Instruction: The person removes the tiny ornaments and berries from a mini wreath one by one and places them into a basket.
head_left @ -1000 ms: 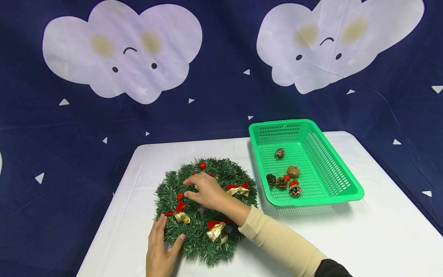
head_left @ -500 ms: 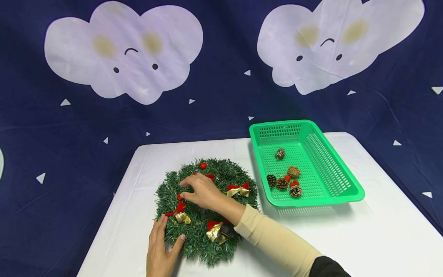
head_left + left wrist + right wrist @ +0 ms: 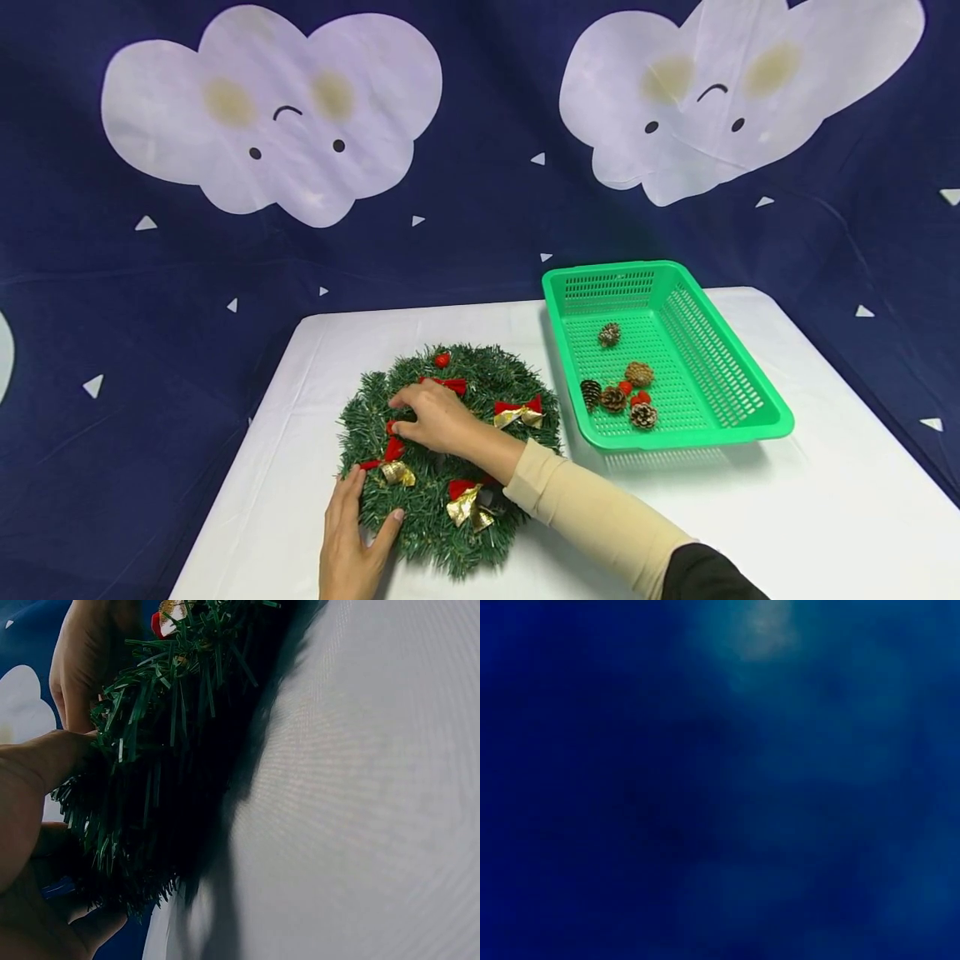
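A green tinsel wreath (image 3: pixel 457 542) lies on the table, dressed with red-and-gold bows (image 3: pixel 519 413) and red balls. My left hand (image 3: pixel 351 537) grips its near left edge, thumb on top and fingers round the outer side; the left wrist view shows this edge (image 3: pixel 150 787) between thumb and fingers. My right hand (image 3: pixel 438 421) reaches over the wreath's middle with bent fingers. Its thumb tip overlaps a red ball (image 3: pixel 390 426) beside the left bow (image 3: pixel 396 472); I cannot tell whether it pinches the ball. The right wrist view is a dark blue blur.
A green plastic basket (image 3: pixel 750 432) stands at the right, holding several pine cones (image 3: pixel 642 416) and some red balls (image 3: pixel 640 398). Another red ball (image 3: pixel 442 360) sits at the wreath's far side. Behind the white table (image 3: pixel 750 517) hangs a dark blue cloth (image 3: pixel 480 233) with clouds.
My right hand has shifted slightly left over the wreath, its thumb now covering part of the red ball that showed more fully before. The left hand keeps its place on the edge.
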Demonstrator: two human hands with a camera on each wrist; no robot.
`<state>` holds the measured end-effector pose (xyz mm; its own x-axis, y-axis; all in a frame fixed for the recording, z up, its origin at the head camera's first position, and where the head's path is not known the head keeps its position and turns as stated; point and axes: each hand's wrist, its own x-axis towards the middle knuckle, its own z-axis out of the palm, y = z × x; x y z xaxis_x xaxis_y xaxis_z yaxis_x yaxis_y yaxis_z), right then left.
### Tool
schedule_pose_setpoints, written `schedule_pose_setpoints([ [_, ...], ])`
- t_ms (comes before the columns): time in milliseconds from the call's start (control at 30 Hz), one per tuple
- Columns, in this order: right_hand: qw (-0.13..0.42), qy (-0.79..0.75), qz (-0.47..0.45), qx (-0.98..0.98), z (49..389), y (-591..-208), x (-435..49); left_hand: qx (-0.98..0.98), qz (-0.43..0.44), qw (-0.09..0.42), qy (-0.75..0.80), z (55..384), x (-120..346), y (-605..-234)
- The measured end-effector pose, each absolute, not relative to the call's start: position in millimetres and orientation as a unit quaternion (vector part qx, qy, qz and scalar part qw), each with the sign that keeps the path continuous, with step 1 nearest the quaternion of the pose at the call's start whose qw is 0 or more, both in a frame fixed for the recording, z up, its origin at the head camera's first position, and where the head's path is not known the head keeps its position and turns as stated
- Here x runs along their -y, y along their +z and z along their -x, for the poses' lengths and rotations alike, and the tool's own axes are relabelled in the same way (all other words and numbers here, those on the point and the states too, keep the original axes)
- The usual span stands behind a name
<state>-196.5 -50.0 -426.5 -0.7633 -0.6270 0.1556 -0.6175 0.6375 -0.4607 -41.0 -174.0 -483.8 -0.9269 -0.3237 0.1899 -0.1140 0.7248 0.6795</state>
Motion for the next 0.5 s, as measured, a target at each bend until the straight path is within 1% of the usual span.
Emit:
schedule_pose_setpoints([
  [133, 0.018, -0.236, 0.343, -0.909, 196.7, -428.7, 51.9, 0.917, -0.121, 0.144, -0.352, 41.1, 174.1, -483.6],
  [300, 0.016, -0.223, 0.351, -0.909, 197.9, -429.9, 54.4, 0.917, -0.124, 0.138, -0.353, 41.0, 174.7, -483.4],
  [500, 0.015, -0.216, 0.356, -0.909, 198.6, -431.8, 56.6, 0.916, -0.120, 0.144, -0.354, 40.5, 174.6, -483.4],
])
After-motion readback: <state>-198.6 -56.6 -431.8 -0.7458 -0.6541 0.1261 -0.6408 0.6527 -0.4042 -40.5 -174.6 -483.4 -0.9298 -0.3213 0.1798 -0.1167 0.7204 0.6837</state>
